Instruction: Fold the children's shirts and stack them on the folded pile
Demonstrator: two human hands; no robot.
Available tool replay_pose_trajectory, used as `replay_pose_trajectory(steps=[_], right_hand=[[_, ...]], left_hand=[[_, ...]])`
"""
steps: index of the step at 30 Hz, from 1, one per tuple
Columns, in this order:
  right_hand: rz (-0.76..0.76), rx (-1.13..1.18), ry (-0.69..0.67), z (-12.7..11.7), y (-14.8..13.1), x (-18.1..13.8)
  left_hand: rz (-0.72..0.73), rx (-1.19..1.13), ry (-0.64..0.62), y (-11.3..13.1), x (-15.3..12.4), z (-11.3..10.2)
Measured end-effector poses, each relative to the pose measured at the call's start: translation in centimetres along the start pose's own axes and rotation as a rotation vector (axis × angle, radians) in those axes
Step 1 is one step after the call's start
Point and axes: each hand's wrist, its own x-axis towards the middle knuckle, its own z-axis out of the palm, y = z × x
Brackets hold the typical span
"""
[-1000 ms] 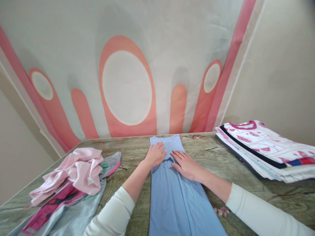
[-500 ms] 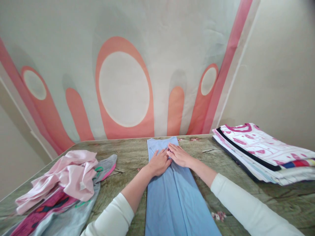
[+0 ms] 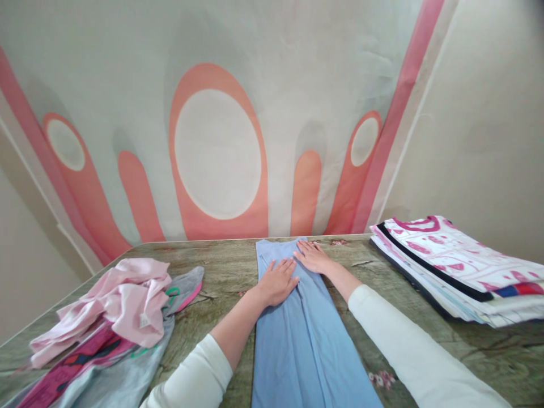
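Note:
A light blue garment, folded into a long narrow strip, lies down the middle of the wooden table. My left hand rests flat on it, fingers spread, a little short of its far end. My right hand lies flat with fingers stretched out on the strip's far right corner, close to the table's back edge. Neither hand holds anything. Both arms wear white sleeves.
A heap of unfolded clothes, pink on top of grey and magenta, sits at the left. A stack of folded white, pink and navy garments stands at the right. A wall with orange and white shapes rises right behind the table.
My right hand has slid from the strip's middle right side forward to its far right corner. My left hand has stayed near the far end, shifting slightly toward me.

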Motion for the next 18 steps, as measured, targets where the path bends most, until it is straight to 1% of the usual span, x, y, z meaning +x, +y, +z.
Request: replay_pose_trajectory(steps=[2,6,9,11,13,18], right_hand=[[0.022,-0.001,-0.012,-0.1,0.2,0.7],[0.077,-0.007,0.020,-0.1,0.3,1.4],[0.022,-0.012,0.039,0.1,-0.1,1.4],[-0.058,-0.011,0.024,0.2,-0.5,1.3],[-0.102,-0.009,-0.003,0.3,-0.6,1.3],[-0.042,-0.013,-0.010,0.0,-0.1,1.5]], left_hand=[[0.002,0.002,0.003,0.0,0.0,0.1],[0.004,0.010,0.004,0.0,-0.1,0.1],[-0.002,0.012,0.002,0.1,-0.1,0.1],[-0.004,0.009,0.000,0.1,-0.1,0.1],[-0.005,0.007,0.001,0.1,-0.1,0.1],[-0.009,0.010,0.006,0.2,-0.2,0.0]])
